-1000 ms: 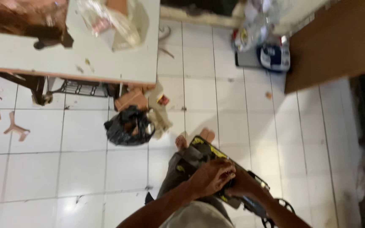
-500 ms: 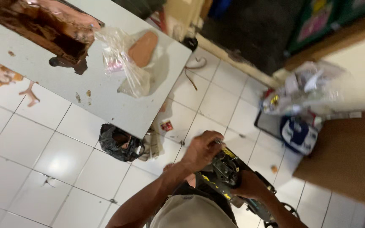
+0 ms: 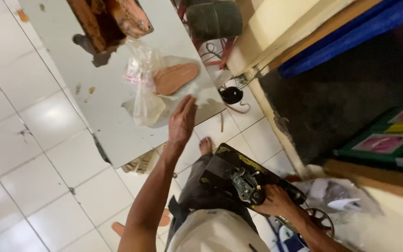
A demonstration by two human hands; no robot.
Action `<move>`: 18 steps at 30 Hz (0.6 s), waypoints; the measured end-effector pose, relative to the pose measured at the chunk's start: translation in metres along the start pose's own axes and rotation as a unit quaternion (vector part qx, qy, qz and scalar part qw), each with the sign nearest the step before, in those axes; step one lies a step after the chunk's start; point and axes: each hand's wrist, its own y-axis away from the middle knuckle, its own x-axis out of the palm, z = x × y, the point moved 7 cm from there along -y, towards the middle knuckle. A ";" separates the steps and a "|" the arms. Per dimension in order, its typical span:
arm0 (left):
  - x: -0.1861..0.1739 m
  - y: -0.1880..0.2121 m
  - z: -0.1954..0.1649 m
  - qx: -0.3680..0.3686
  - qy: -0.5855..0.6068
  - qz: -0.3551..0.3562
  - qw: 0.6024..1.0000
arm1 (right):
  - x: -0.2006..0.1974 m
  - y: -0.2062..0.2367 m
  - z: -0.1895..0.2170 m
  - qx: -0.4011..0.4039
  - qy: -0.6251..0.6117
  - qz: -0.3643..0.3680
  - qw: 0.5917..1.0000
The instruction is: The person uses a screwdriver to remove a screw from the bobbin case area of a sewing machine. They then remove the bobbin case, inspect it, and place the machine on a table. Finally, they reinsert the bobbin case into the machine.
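Note:
My left hand [image 3: 181,122] stretches out with fingers apart to the edge of a clear plastic bag [image 3: 151,88] on a white table [image 3: 103,116]. A tan shoe-sole piece [image 3: 176,78] lies in the bag just beyond the fingertips. My right hand [image 3: 276,201] grips the black sewing machine [image 3: 239,175], which rests on my lap by its metal mechanism. The machine's handwheel [image 3: 322,220] shows behind my right wrist. My bare foot [image 3: 205,145] is on the tiled floor beneath the table edge.
Brown wooden and leather pieces [image 3: 110,21] sit at the table's far end. A dark bundle [image 3: 213,18], cables and a black round object [image 3: 232,94] lie by a cream wall base [image 3: 276,32]. Plastic bags [image 3: 346,196] lie at the right.
My left hand has left the sewing machine and reached forward to the plastic bag on the table. The view has swung, bringing the table closer. My right hand stays on the machine.

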 end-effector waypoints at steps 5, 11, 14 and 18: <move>0.015 -0.033 0.013 0.037 -0.177 -0.015 0.983 | -0.093 -0.048 -0.048 0.015 0.040 0.051 0.998; 0.023 0.010 -0.031 -0.231 -0.170 -0.009 0.958 | -0.187 -0.090 -0.056 -0.023 0.093 0.048 0.994; 0.142 0.078 -0.114 -0.328 0.117 0.312 0.884 | -0.228 -0.124 -0.080 -0.005 0.082 0.048 0.995; 0.302 0.074 -0.188 -0.449 0.547 0.289 0.645 | -0.277 -0.164 -0.108 -0.049 0.081 0.067 0.993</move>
